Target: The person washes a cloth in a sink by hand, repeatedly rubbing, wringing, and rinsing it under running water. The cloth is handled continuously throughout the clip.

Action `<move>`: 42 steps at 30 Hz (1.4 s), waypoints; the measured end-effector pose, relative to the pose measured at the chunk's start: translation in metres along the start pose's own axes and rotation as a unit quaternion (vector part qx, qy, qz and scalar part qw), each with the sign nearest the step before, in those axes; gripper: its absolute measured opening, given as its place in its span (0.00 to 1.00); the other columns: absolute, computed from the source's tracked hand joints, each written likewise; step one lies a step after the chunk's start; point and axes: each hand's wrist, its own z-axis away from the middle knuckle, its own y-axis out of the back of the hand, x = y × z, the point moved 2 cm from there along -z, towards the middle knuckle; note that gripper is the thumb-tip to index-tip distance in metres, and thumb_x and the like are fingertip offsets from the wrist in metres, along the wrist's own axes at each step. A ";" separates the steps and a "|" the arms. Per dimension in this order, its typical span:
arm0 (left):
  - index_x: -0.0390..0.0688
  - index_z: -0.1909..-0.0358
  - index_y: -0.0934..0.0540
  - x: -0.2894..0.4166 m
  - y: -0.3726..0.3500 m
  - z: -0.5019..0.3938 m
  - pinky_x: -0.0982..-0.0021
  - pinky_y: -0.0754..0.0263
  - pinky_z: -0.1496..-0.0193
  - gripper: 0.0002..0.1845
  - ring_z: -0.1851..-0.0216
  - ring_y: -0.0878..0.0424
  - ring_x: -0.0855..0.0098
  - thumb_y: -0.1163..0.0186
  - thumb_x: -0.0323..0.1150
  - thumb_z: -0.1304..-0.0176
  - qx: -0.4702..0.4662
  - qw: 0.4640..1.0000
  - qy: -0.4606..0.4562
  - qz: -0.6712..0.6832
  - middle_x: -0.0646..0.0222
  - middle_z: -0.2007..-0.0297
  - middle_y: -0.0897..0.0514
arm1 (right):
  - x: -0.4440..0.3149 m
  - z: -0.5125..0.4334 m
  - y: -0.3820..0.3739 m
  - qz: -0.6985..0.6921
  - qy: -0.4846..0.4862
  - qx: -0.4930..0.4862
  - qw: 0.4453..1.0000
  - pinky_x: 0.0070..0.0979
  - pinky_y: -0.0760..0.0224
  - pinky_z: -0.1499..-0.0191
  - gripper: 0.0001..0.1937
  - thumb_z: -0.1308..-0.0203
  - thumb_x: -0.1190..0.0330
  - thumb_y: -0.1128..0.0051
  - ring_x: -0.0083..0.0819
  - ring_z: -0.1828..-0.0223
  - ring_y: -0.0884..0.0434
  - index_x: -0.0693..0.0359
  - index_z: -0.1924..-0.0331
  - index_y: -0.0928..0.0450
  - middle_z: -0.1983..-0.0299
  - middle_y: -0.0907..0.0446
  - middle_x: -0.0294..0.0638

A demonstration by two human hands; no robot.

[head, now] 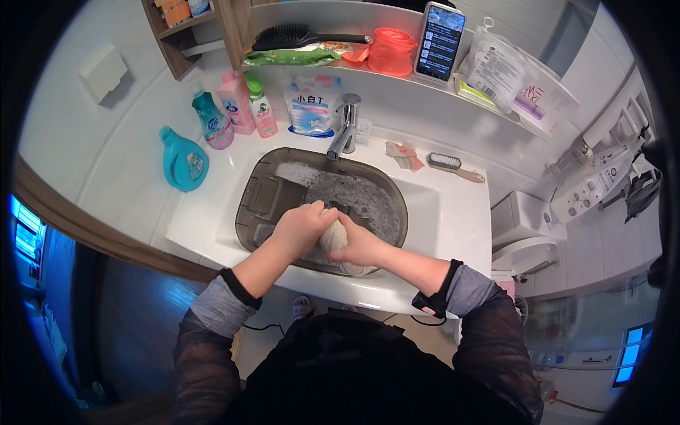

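Note:
Both my hands grip a bunched, wet, off-white cloth (pixel 333 237) above a grey translucent plastic washbasin (pixel 399 204). My left hand (pixel 300 227) is closed over its upper end. My right hand (pixel 363 241) wraps the side and lower part, and a loose fold of the cloth hangs below it near the basin's front rim. Soapy water (pixel 353 188) with white suds fills the basin. Molded into the basin's left side is a ribbed washboard panel (pixel 263 195). The basin sits in a white sink (pixel 425 212), under a chrome faucet (pixel 348 125).
Detergent bottles, among them a teal one (pixel 183 162), and a white pouch (pixel 313 106) stand behind and left of the basin. A scrub brush (pixel 456 166) and a crumpled pink-and-white cloth (pixel 405 155) lie at right. The shelf above holds a phone (pixel 440 42) and a black hairbrush (pixel 287 37).

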 end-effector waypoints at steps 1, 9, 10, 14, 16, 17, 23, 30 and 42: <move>0.48 0.59 0.23 -0.002 -0.004 -0.005 0.63 0.23 0.67 0.12 0.65 0.18 0.60 0.40 0.27 0.48 -0.017 1.000 0.011 -0.017 0.66 0.69 0.25 | 0.003 -0.005 -0.001 0.020 -0.017 0.023 0.999 0.36 0.29 0.38 0.52 0.56 0.61 0.29 0.50 0.41 0.22 0.58 0.26 0.50 0.43 0.23 0.57; 0.49 0.55 0.22 -0.022 0.006 -0.016 0.64 0.21 0.67 0.17 0.63 0.18 0.63 0.36 0.29 0.49 0.102 0.994 0.007 -0.025 0.69 0.68 0.23 | -0.001 -0.015 0.010 -0.235 0.024 -0.037 0.971 0.33 0.25 0.45 0.41 0.43 0.64 0.32 0.35 0.47 0.19 0.55 0.28 0.45 0.45 0.23 0.44; 0.48 0.53 0.22 -0.025 0.010 -0.015 0.64 0.21 0.67 0.20 0.63 0.18 0.64 0.36 0.28 0.50 0.112 0.993 0.009 -0.016 0.69 0.67 0.23 | -0.004 -0.009 0.014 -0.322 0.011 -0.068 0.944 0.33 0.24 0.47 0.40 0.42 0.66 0.33 0.33 0.47 0.20 0.54 0.28 0.45 0.45 0.24 0.41; 0.48 0.53 0.23 -0.034 0.023 -0.017 0.63 0.22 0.67 0.20 0.64 0.18 0.62 0.35 0.29 0.51 0.140 0.990 0.011 -0.028 0.67 0.67 0.23 | -0.019 0.015 0.027 -0.436 -0.006 -0.176 0.883 0.31 0.22 0.56 0.39 0.41 0.71 0.34 0.29 0.52 0.21 0.50 0.28 0.47 0.45 0.28 0.37; 0.47 0.52 0.23 -0.033 0.028 -0.019 0.63 0.22 0.67 0.21 0.64 0.18 0.61 0.34 0.29 0.52 0.137 0.990 -0.016 -0.036 0.67 0.67 0.23 | -0.024 0.020 0.028 -0.369 -0.009 -0.156 0.916 0.32 0.22 0.55 0.42 0.43 0.71 0.33 0.30 0.51 0.21 0.49 0.28 0.48 0.45 0.27 0.38; 0.47 0.52 0.23 -0.031 0.030 -0.020 0.62 0.22 0.66 0.21 0.64 0.18 0.60 0.34 0.29 0.52 0.134 0.990 -0.029 -0.041 0.67 0.67 0.23 | -0.025 0.021 0.026 -0.306 -0.017 -0.128 0.943 0.33 0.22 0.53 0.43 0.45 0.72 0.32 0.32 0.50 0.20 0.50 0.27 0.48 0.44 0.27 0.39; 0.48 0.56 0.23 -0.013 0.033 -0.022 0.59 0.23 0.66 0.19 0.66 0.18 0.54 0.34 0.26 0.52 0.013 0.998 0.060 -0.011 0.64 0.68 0.22 | -0.024 0.019 0.012 -0.006 0.117 0.100 0.988 0.37 0.25 0.43 0.45 0.50 0.72 0.32 0.50 0.41 0.21 0.52 0.28 0.48 0.42 0.24 0.54; 0.43 0.59 0.23 -0.008 0.013 -0.022 0.56 0.22 0.57 0.16 0.57 0.16 0.49 0.31 0.28 0.50 0.095 0.905 0.252 0.330 0.54 0.63 0.15 | -0.015 0.007 0.013 -0.025 0.236 0.225 0.945 0.40 0.26 0.42 0.42 0.48 0.74 0.33 0.56 0.43 0.21 0.52 0.29 0.46 0.46 0.21 0.56; 0.40 0.53 0.25 -0.044 -0.033 0.033 0.66 0.23 0.49 0.25 0.56 0.16 0.66 0.25 0.27 0.53 0.164 0.817 0.397 0.384 0.63 0.59 0.14 | 0.001 -0.002 0.146 0.430 0.195 0.356 0.807 0.59 0.47 0.34 0.42 0.50 0.49 0.29 0.53 0.28 0.43 0.50 0.31 0.36 0.27 0.44 0.50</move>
